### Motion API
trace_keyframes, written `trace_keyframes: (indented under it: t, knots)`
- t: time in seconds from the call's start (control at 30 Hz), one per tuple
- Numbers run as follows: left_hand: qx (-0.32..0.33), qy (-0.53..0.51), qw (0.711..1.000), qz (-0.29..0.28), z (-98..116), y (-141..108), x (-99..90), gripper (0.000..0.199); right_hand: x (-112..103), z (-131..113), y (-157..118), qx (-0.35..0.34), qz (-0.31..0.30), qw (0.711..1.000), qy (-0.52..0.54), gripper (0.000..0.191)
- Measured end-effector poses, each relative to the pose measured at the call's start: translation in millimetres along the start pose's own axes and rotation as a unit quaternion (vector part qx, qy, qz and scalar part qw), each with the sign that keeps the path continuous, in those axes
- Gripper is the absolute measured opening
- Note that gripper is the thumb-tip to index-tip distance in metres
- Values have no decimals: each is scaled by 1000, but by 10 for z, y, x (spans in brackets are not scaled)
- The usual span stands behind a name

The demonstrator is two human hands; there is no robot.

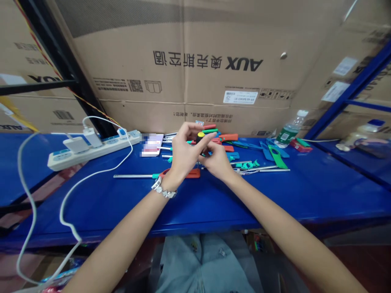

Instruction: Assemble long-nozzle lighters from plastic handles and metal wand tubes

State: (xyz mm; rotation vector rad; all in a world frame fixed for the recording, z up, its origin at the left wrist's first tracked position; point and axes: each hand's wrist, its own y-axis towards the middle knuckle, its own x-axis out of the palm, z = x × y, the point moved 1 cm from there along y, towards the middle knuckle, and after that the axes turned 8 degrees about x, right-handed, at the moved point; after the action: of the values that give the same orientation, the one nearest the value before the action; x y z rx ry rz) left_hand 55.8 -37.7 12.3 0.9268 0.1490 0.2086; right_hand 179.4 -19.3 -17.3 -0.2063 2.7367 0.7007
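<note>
My left hand (187,152) is raised over the middle of the blue table, its fingers closed around a screwdriver (200,136) with a black handle and yellow end. The screwdriver's lower part is hidden by the hands. My right hand (218,162) meets it from the right, fingers pinched together; what they grip is hidden. Just below the left wrist lies a long-nosed lighter (193,173) with an orange handle and metal tube. Behind the hands are more lighter parts, among them an orange handle (229,137) and green plastic pieces (247,165).
A white power strip (94,151) with chargers and a loose cable is on the left, near a phone (155,143). Blue and green flat pieces (276,156), a bottle (288,132) and a red box (301,145) stand right. A large cardboard box (195,36) backs the table.
</note>
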Motion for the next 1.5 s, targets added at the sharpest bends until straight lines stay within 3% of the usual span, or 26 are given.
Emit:
trace_keyframes:
  t: [0.07,0.13,0.27,0.33,0.4,0.5,0.57,0.63,0.7,0.8,0.87,0.93,1.07,1.13,1.2,1.27,1.37,1.43,1.5]
  knots:
    - [2,11,1000,6,11,-10,-9,27,40,-11,-16,13,20,1000,-19,43]
    - [4,-3,999,-35,22,7,-52,28,16,-53,-23,3,5,1000,-21,40]
    - [12,-58,988,-143,14,66,-146,40,-139,-131,-15,-18,-146,988,42,34]
    - [18,-70,984,-163,-3,74,-144,40,-186,-114,1,-8,-173,983,56,35]
    - [16,-61,989,-132,-19,58,-106,34,-173,-64,20,-3,-125,991,48,36]
    - [2,-21,1000,-21,-28,11,-25,35,-64,10,23,4,-20,999,25,45]
    - [-1,-7,1000,22,-24,-13,7,34,7,26,4,14,22,1000,-1,47]
    - [-4,-24,1000,1,-22,-14,2,27,25,10,-17,21,42,999,-25,43]
    - [-6,-54,996,-65,-26,6,-34,24,-19,-24,-25,11,20,1000,-13,37]
    - [8,-73,985,-156,-35,39,-95,32,-136,-58,-8,-10,-105,993,53,34]
    - [18,-73,982,-171,-39,45,-101,36,-195,-52,9,-11,-162,985,65,35]
    - [8,-71,988,-139,-41,32,-67,32,-205,-29,25,-8,-139,989,42,35]
    - [-15,-26,1000,-4,-21,-20,39,32,-82,13,21,13,-23,999,-25,30]
    - [-8,-11,1000,10,0,-38,61,30,-9,10,1,35,7,997,-62,28]
    - [0,-18,1000,-24,14,-37,42,24,17,-14,-23,43,20,995,-90,22]
    - [-3,-42,996,-83,14,-20,-8,27,-15,-55,-41,22,-4,997,-77,15]
    - [-12,-79,983,-163,-13,13,-90,38,-126,-109,-45,-12,-124,992,-3,24]
    - [-3,-84,979,-188,-32,23,-113,42,-192,-112,-28,-9,-182,983,20,28]
    - [4,-68,983,-170,-39,19,-102,40,-213,-86,2,-2,-175,985,12,31]
